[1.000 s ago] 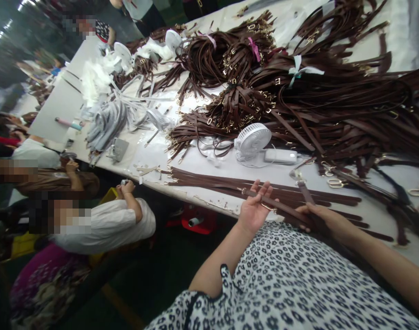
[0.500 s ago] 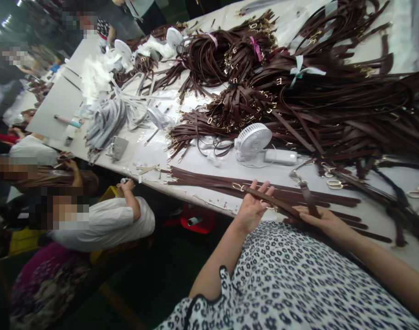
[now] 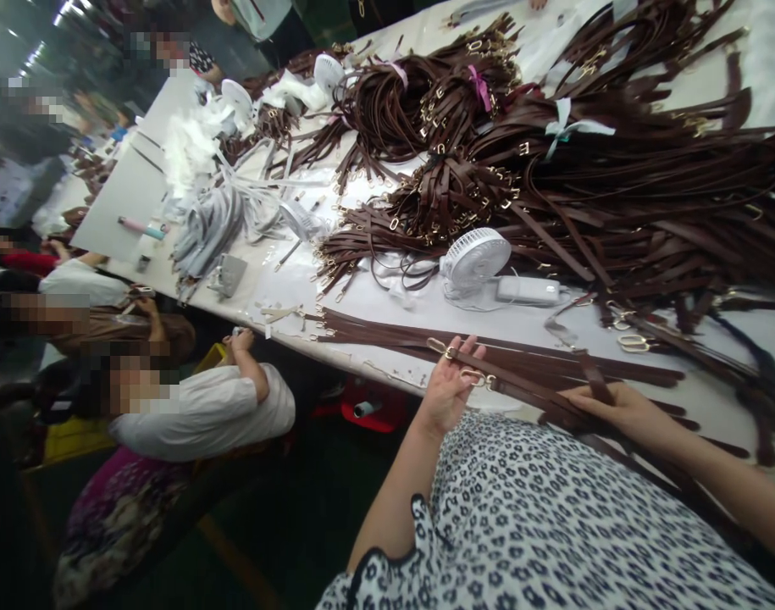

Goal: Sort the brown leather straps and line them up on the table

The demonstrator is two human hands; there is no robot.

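My left hand is palm up, its fingers partly extended under the ends of a brown leather strap. A gold snap hook projects past the fingertips, and a second gold hook lies over the palm. Farther along the same strap, my right hand pinches it between thumb and fingers, with a short bent piece of strap standing up beside the thumb. Below that hand, the rest of the strap is partly hidden against the patterned shirt. Several flat brown straps lie side by side on the table just beyond my hands.
Large bundles of brown straps cover the table. A white fan stands near a white power bank. Grey straps lie at the left. Co-workers sit along the near edge, one in a white shirt.
My left hand has shifted slightly left, and the second gold hook now shows more plainly over its palm. My right hand keeps its grip on the strap. The camera view has moved a little.
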